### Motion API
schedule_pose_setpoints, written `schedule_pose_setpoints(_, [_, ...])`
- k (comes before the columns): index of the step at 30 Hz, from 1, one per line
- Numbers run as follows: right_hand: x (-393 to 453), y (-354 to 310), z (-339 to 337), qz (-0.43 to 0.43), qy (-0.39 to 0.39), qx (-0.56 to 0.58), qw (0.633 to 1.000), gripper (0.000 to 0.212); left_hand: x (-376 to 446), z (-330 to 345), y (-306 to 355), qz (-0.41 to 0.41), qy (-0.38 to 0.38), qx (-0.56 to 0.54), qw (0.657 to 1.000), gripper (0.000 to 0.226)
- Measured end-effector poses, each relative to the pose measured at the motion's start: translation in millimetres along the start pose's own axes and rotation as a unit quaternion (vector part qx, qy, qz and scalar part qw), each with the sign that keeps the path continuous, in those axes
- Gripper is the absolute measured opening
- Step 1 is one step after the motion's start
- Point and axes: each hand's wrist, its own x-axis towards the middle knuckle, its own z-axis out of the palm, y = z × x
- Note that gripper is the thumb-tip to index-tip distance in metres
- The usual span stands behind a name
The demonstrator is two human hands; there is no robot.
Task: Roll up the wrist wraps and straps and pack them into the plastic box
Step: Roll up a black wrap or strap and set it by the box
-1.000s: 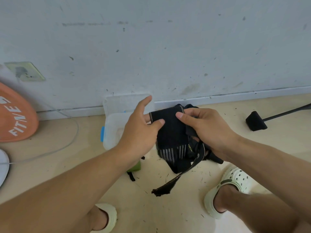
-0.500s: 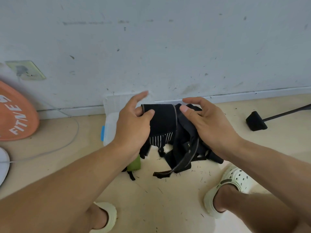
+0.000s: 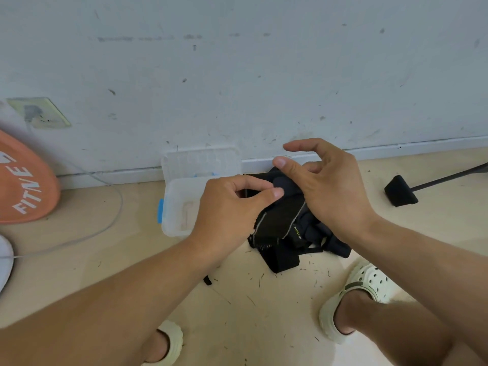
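Observation:
I hold a black wrist wrap [image 3: 278, 220] with grey edge stitching in front of me, low over the floor. My left hand [image 3: 229, 210] pinches its top edge between thumb and fingers. Above the wrap's right side my right hand [image 3: 324, 186] hovers, fingers loosely curled, the thumb touching the fabric's upper end. More black straps [image 3: 335, 245] lie heaped on the floor beneath and to the right. A clear plastic box [image 3: 175, 207] with a blue latch stands open by the wall, left of my hands, its lid [image 3: 200, 161] leaning up against the wall.
An orange fitness disc [image 3: 23, 186] leans at the far left, with a thin grey cable [image 3: 111, 223] curving across the floor. A black padded foot on a rod [image 3: 400, 194] lies at the right. My two pale clogs [image 3: 356, 289] stand below. Small debris litters the beige floor.
The wrap has come down and to the right and hangs shorter, its dangling tail gone. My left hand moved right with it; my right hand let go and lifted its fingers.

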Motion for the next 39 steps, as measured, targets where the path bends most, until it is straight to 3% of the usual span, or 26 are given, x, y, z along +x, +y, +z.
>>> schedule_pose_setpoints(4, [-2,-2,-4,0.014,-0.038,0.000,0.999,0.032,3,-4,1,0.003,0.035,0.004,0.999,0.003])
schedule_pose_setpoints(8, [-3,-1,-8,0.037,-0.074,0.005,0.997,0.011,7,-10,0,-0.014,0.055,-0.024,0.998,0.001])
schedule_pose_setpoints(13, [-4,0,-12,0.047,-0.073,-0.010,0.996,0.003,14,-15,-1,-0.029,0.062,-0.068,0.995,0.030])
schedule_pose_setpoints(16, [-5,1,-15,0.049,-0.121,-0.076,0.988,0.003,22,-21,-1,-0.036,0.081,-0.093,0.992,0.046])
schedule_pose_setpoints(19, [-11,2,-13,0.020,-0.170,-0.138,0.976,0.005,26,-24,0,-0.046,0.089,-0.114,0.988,0.053])
schedule_pose_setpoints(23, [-18,1,-10,-0.026,-0.188,-0.135,0.972,0.008,26,-22,1,-0.047,0.070,-0.126,0.988,0.054])
schedule_pose_setpoints(30, [-20,-6,-11,-0.081,-0.123,-0.118,0.982,0.006,22,-19,3,-0.040,0.014,-0.135,0.990,0.050])
schedule_pose_setpoints(39, [-14,-5,-11,-0.038,-0.068,-0.077,0.994,0.011,20,-17,1,-0.028,-0.035,-0.135,0.990,0.050])
